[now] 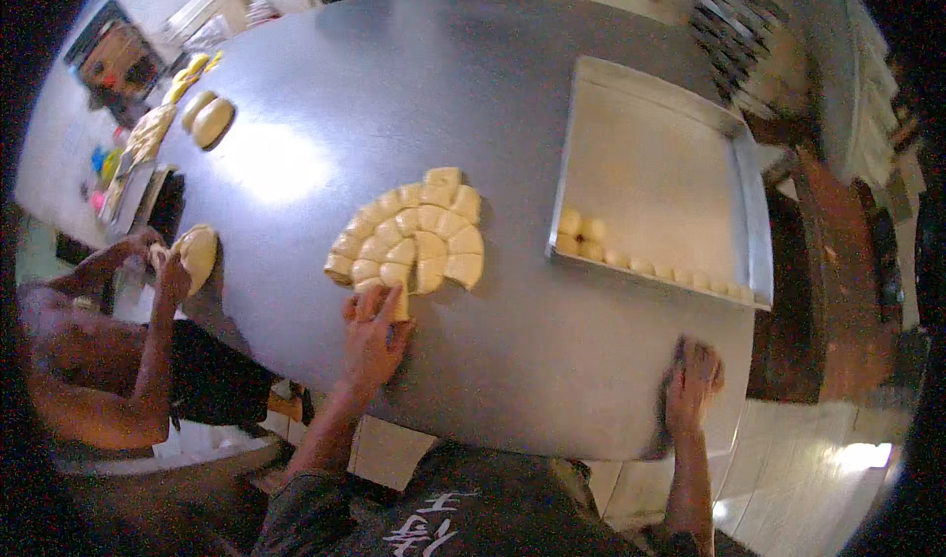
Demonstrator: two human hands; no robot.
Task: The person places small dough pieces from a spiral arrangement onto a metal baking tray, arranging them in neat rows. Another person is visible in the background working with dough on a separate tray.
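A slab of pale dough [388, 236], scored into many small portions, lies on the grey metal tabletop in front of me. At its near edge my left hand [375, 339] has its fingers over the dough, with a small dough piece [402, 307] between fingers and thumb. To the right, my right hand [693, 383] is curled low over the table near its front right edge. It is blurred, and whatever might be under the palm is hidden. Beyond it sits a large metal tray [654, 270], with dough balls [591, 250] lined along its near side and grouped in the near left corner.
At the left, another person's hands [171, 276] hold a larger dough lump [198, 250] at the table edge. Two smooth dough pieces [213, 121] rest at the far left, near more dough [151, 132]. Brown wooden furniture [835, 276] stands right of the table.
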